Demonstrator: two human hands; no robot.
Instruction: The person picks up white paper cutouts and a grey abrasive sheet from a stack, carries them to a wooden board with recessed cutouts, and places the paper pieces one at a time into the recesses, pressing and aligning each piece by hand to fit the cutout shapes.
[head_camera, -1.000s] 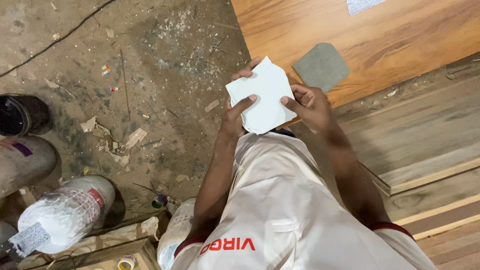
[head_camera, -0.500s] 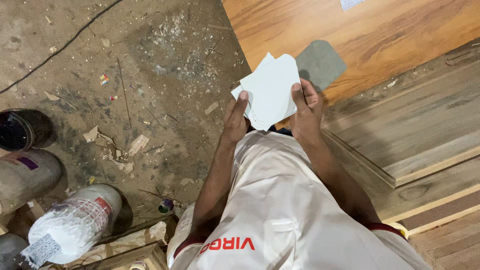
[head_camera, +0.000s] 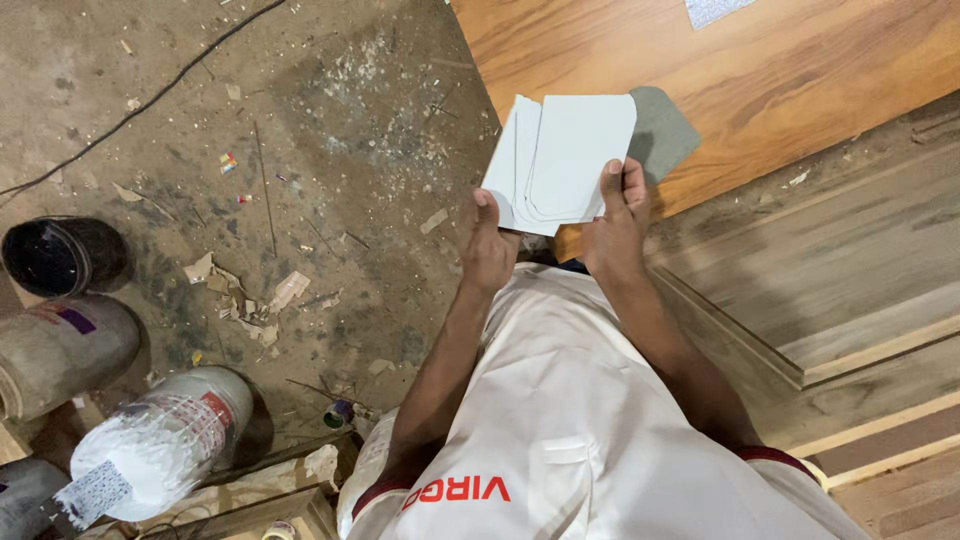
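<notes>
Pale grey-white sheets (head_camera: 562, 160), approx three and fanned slightly, w/ rounded corners, are held up in front of a person in a white shirt (head_camera: 590, 430), seen from above. Left hand (head_camera: 488, 245) grips the lower left corner of the stack, thumb on top; right hand (head_camera: 618, 215) pinches the lower right edge, thumb pressed flat on the front sheet. Both hands are closed on the sheets, none resting on any surface.

Behind the stack, partly hidden by it, a darker grey sheet (head_camera: 665, 130) lies on an orange-brown wooden board (head_camera: 760, 70) at top right; another small grey piece (head_camera: 712, 10) sits at the board's upper edge. Greyer timber planks (head_camera: 850, 270) run beneath the board on the right, w/ lighter strips nearer the bottom corner.

Left side of view: dusty concrete floor (head_camera: 300, 120) strewn w/ wood chips and scraps, a black cable (head_camera: 140, 105) crossing the upper left. A black bucket (head_camera: 60, 255) stands at the left edge, well apart from the hands. Below it, a white plastic container (head_camera: 160, 445) w/ a printed label lies tilted, beside a dull grey drum (head_camera: 60, 350).
</notes>
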